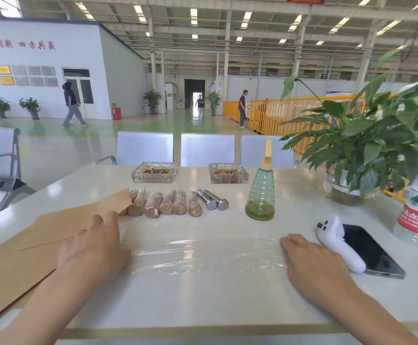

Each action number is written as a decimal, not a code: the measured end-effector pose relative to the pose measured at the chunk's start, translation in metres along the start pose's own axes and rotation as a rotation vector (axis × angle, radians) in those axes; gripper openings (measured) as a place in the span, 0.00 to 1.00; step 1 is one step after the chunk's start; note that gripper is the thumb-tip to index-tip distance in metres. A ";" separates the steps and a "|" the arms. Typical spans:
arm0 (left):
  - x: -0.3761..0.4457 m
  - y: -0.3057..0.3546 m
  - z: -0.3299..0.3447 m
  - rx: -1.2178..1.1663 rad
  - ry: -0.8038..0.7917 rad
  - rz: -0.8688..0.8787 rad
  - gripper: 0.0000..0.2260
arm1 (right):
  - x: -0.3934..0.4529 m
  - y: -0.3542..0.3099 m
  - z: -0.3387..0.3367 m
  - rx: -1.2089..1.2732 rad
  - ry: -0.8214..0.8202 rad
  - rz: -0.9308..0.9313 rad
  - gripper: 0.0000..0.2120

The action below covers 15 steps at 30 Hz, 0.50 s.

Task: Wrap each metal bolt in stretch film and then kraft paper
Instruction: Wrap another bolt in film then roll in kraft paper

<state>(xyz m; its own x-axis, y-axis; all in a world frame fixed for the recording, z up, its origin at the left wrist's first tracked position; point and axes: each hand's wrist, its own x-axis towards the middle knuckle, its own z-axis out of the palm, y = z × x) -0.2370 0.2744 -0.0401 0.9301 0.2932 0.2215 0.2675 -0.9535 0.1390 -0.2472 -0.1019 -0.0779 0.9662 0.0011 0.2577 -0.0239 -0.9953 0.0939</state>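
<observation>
Two bare metal bolts [215, 199] lay at the right end of a row of wrapped bolts [161, 202], just beyond the stretch film [203, 255].

The film lay flat on the white table [203, 302], with bare tabletop between its near edge and the table's front edge. The left hand [95, 245] rested, fingers relaxed, on the film's left edge, touching the kraft paper [28, 250] (sheets overhanging the table's left side). The right hand [310, 257] pressed flat on the film's right edge, gripping nothing, just beside a white controller [337, 242]. A green bottle [261, 192] stood beyond the film's right corner.

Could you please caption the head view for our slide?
Both hands flatten stretch film on the table; two bare bolts await wrapping.
</observation>
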 end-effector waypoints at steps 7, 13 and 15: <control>-0.001 -0.001 0.000 0.007 -0.029 -0.008 0.26 | -0.002 0.014 0.000 0.058 -0.036 -0.022 0.21; -0.001 -0.004 0.001 0.002 -0.019 -0.012 0.22 | -0.001 0.020 0.001 0.117 -0.008 0.023 0.23; -0.003 -0.003 0.001 0.022 -0.013 -0.014 0.22 | -0.001 0.020 0.003 0.100 0.001 0.018 0.23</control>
<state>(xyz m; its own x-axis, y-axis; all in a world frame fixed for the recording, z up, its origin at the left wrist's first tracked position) -0.2401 0.2765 -0.0418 0.9295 0.3054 0.2066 0.2855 -0.9507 0.1210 -0.2478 -0.1222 -0.0788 0.9657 -0.0164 0.2592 -0.0151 -0.9999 -0.0071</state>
